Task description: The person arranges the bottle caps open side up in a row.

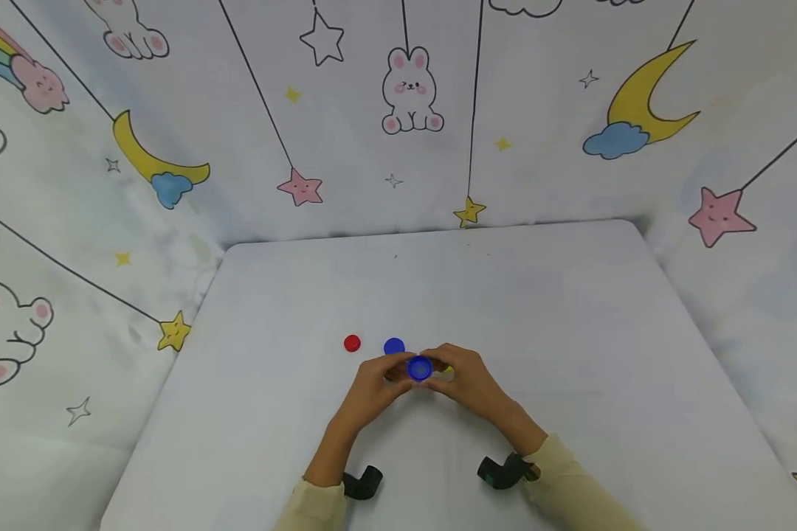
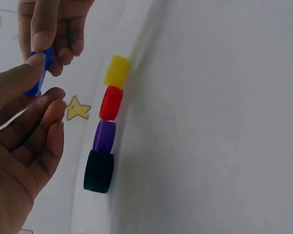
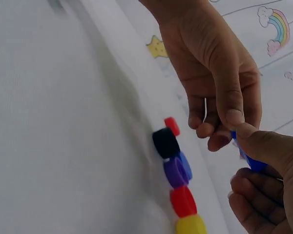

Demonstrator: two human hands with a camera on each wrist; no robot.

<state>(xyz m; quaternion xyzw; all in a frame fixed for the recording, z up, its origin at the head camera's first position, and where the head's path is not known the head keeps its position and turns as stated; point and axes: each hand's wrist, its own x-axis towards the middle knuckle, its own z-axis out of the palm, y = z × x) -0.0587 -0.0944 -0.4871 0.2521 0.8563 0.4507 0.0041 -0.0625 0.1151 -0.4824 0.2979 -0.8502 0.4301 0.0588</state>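
Note:
A blue bottle cap (image 1: 419, 368), its hollow side facing up toward the head camera, is held just above the table between both hands. My left hand (image 1: 377, 380) pinches its left side with thumb and fingertips. On the other side my right hand (image 1: 468, 380) pinches it too. In the left wrist view, a yellow cap (image 2: 117, 71), a red cap (image 2: 111, 103), a purple cap (image 2: 104, 137) and a dark cap (image 2: 98, 171) stand in a row beyond the hands. The hands hide most of this row in the head view.
A flat red cap (image 1: 352, 343) and another blue cap (image 1: 394, 346) lie on the white table (image 1: 538, 295), just beyond the left hand. Cloth printed with stars, moons and rabbits surrounds the table. A dark device (image 1: 505, 472) sits at each wrist.

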